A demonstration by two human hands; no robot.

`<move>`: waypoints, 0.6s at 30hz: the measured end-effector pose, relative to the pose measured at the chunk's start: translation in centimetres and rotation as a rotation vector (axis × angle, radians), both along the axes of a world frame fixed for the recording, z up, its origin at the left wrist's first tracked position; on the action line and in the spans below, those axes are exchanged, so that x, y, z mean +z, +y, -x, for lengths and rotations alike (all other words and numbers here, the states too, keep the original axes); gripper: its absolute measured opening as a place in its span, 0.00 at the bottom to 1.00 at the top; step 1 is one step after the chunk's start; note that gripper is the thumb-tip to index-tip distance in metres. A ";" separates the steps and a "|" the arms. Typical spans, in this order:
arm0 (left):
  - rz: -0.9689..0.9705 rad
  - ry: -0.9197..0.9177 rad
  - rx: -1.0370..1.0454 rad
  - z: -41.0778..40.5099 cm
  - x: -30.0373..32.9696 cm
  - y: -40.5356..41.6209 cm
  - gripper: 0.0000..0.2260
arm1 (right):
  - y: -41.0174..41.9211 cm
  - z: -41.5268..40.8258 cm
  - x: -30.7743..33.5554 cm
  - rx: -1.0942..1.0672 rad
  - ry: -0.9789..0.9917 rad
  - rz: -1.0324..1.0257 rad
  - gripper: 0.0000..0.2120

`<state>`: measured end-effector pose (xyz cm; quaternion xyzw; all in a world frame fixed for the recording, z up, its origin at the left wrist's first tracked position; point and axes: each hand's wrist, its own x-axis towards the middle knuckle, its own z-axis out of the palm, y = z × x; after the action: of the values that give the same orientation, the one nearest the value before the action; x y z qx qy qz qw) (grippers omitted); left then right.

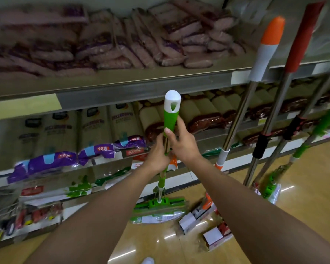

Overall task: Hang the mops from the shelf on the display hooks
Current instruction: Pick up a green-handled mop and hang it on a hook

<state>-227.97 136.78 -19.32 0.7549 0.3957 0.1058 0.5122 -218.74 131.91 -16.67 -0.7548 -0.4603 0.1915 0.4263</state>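
Head view: a person stands facing store shelves, both arms stretched forward. The left hand [157, 156] and right hand [181, 141] both grasp the pole of a green mop [171, 119], held nearly upright in front of the shelf edge [122, 92]. Its white cap points up; its green head [158, 206] hangs low above the wood floor [303, 187]. To the right, an orange mop [263, 54] and a red mop [301, 39] lean against the shelving.

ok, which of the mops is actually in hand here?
The green mop with the white cap: left hand and right hand both grip its handle. The orange-tipped mop and red-handled mop lean on the shelf, untouched.
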 end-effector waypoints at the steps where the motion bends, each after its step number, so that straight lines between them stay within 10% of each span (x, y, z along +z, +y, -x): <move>1: -0.012 0.005 0.016 -0.1 -0.1 -0.1 0.29 | -0.1 -0.1 0.0 0.006 0.004 0.003 0.24; 18: -0.201 0.079 0.130 0.8 0.7 -3.9 0.16 | -3.9 1.1 1.6 0.136 -0.040 0.076 0.14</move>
<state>-228.81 132.83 -18.59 0.7787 0.4511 0.1482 0.4100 -219.82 128.03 -15.09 -0.7410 -0.5115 0.2223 0.3741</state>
